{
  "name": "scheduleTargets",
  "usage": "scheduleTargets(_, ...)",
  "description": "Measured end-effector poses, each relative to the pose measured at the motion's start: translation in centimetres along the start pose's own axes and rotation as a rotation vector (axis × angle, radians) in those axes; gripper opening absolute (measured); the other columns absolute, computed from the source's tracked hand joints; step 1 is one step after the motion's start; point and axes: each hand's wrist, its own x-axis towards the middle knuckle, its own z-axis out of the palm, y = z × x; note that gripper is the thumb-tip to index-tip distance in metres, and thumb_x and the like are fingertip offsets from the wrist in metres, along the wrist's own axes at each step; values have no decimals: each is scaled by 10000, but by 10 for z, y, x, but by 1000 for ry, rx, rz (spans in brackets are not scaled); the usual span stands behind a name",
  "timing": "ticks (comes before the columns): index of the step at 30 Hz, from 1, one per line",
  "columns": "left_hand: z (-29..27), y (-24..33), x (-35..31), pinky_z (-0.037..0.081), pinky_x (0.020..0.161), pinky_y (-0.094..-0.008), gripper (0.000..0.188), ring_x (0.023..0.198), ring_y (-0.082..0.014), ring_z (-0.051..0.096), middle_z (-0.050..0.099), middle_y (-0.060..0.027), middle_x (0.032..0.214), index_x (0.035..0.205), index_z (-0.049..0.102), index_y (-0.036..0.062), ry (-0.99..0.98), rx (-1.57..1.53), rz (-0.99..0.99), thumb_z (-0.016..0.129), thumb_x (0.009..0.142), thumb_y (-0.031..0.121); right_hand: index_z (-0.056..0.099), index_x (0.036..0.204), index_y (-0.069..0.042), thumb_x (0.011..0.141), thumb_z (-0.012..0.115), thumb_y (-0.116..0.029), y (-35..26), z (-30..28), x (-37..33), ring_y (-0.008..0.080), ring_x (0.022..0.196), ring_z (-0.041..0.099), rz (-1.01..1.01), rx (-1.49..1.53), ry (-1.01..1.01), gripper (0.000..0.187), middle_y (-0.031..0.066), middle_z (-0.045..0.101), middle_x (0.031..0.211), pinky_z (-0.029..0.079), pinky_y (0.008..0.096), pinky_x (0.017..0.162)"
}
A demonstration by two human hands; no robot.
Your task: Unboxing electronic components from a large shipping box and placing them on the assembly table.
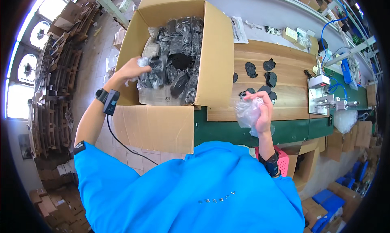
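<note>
My left hand [133, 69] reaches over the left side of a large open cardboard box [219, 54]. Its fingers are closed on the bunched end of a clear plastic bag [156, 70] with a dark part inside. Rows of bagged black parts [183, 36] fill the box, and a bare black part [180, 61] lies among them. Above the near edge of a wooden board [292, 58], my right hand [264, 111] grips crumpled clear plastic bags [248, 113]. Several loose black moulded parts [251, 69] rest on the board, some just beyond my right hand.
A metal fixture [319, 97] with blue air hoses stands at the board's right end on a green table [219, 127]. Small boxes [289, 35] and papers [239, 30] lie along the back. A box flap [154, 127] hangs toward me; a pink basket [282, 162] is below the table.
</note>
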Motion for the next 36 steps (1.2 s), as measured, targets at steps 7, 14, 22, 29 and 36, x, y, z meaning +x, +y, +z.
scheduleTargets(7,-15,92,-45,472,890,-287,522,995,-127,606,660,-51,1122,1275,565,16,191,-527,109,738,832,233,563,1130,5,994,566,-389,-30,59,43,213,995,619,-6,-349,-301,417,129,644,1063,500,342,850)
scheduleTargets(14,90,211,-94,507,831,-271,498,969,-101,606,653,-40,1040,1197,516,31,176,-602,470,799,798,121,367,1436,19,1018,517,-480,-27,85,58,230,1225,535,78,164,-160,668,114,565,1329,397,379,1062)
scheduleTargets(22,214,283,-120,479,970,-305,748,1140,-158,573,572,-119,1255,1326,416,-15,111,-774,474,876,761,153,521,1315,-7,1060,444,-414,-2,-33,16,173,1032,653,364,736,-50,487,100,649,1199,530,329,899)
scheduleTargets(29,337,288,-61,511,878,-290,564,998,-143,633,666,-77,1101,1250,509,-2,18,-896,148,825,831,204,574,1249,-91,1041,474,-452,30,-114,-6,150,828,675,753,837,255,429,43,689,1056,545,307,651)
scheduleTargets(36,480,264,38,478,930,-336,559,1159,-177,562,598,-93,1299,1406,457,23,-150,-911,153,628,986,350,615,1159,-95,1034,444,-510,136,-224,-5,182,751,662,1035,598,237,466,60,689,948,539,354,609)
